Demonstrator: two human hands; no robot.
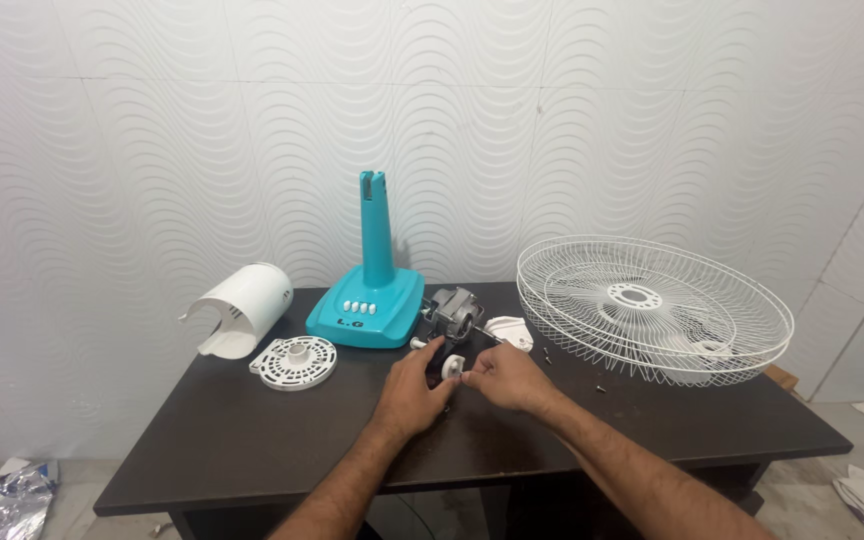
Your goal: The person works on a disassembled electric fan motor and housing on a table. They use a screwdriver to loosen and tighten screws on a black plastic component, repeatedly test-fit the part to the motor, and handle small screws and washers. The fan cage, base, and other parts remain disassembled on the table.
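L hand (414,388) & R hand (505,377) both pinch white knob (454,365); motor (454,312) just behind, grille (652,308) right.

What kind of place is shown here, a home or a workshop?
Probably a plain room used for small repairs: a dark wooden table against a white wavy-patterned tiled wall, with a turquoise plastic fan base and white wire fan guards.

My only view comes from the head-worn camera, which looks forward and slightly down across the dark brown wooden table (252,440) toward the white wave-patterned tiled wall (152,150). It sits near enough that both forearms enter from the bottom edge, yet far enough to frame the whole tabletop and floor either side.
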